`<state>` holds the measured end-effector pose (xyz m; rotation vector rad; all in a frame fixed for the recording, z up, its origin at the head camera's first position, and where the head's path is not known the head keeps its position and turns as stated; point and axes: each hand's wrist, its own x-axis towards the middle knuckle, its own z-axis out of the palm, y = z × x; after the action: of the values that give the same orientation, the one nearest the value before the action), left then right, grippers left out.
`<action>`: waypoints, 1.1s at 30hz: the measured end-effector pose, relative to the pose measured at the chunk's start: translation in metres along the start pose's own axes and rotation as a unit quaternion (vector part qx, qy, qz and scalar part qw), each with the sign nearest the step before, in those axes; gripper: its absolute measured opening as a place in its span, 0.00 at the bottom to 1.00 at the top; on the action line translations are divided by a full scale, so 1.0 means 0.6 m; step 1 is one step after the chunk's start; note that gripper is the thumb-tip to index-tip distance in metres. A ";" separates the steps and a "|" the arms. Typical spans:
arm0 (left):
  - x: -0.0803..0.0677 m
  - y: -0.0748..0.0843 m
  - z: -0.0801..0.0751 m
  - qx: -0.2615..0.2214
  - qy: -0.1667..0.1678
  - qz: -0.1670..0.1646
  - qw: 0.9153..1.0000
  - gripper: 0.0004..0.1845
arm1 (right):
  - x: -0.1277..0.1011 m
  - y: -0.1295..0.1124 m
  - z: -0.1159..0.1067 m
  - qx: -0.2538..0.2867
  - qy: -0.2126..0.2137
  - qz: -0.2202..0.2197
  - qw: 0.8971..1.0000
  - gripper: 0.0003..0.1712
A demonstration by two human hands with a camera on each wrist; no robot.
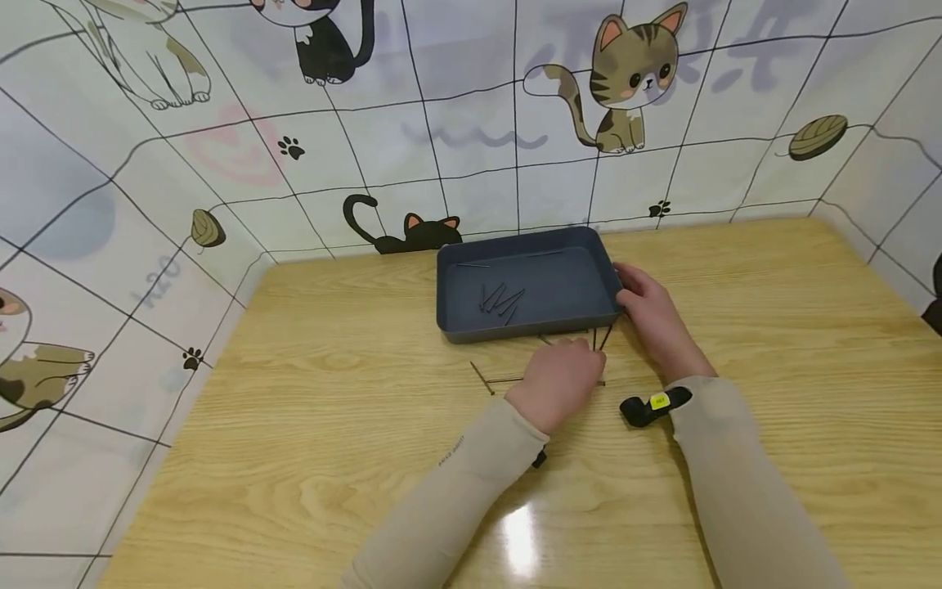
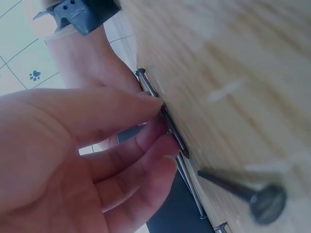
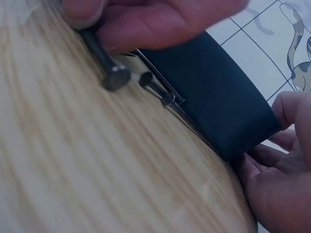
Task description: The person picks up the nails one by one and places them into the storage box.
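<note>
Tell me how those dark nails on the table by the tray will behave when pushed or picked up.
The nails look like thin round shanks with flat heads, so a push would probably roll them in an arc. They seem stiff and light. Lying flat on the smooth wooden table, they likely resist pinching; the left hand presses fingertips on one beside the tray.

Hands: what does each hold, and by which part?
Left hand pinches a nail by its shank on the table; right hand grips the tray at its near right corner.

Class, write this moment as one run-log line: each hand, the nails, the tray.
left hand: pinches nail on table | right hand: holds tray corner | tray: several nails inside
</note>
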<state>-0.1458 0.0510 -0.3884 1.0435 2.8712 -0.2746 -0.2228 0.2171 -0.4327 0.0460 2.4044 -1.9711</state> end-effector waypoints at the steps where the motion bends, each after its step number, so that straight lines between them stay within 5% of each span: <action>1: 0.001 -0.001 0.001 0.000 0.002 -0.001 1.000 0.10 | 0.001 0.000 0.000 0.003 -0.004 0.000 1.000 0.32; 18: 0.000 0.005 0.005 -0.031 -0.042 0.000 0.999 0.10 | -0.028 0.012 -0.005 -0.015 -0.029 0.005 0.999 0.40; 26: -0.006 -0.024 -0.014 -0.076 0.022 0.031 0.996 0.10 | -0.031 0.006 -0.005 -0.005 -0.033 0.004 0.999 0.40; 33: -0.019 -0.093 -0.044 -0.184 0.088 0.000 0.979 0.09 | -0.033 0.001 -0.004 -0.022 -0.026 -0.004 0.999 0.36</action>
<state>-0.1734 0.0070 -0.3531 1.0388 2.9083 0.3569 -0.2031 0.2198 -0.4320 -0.0164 2.4190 -1.8960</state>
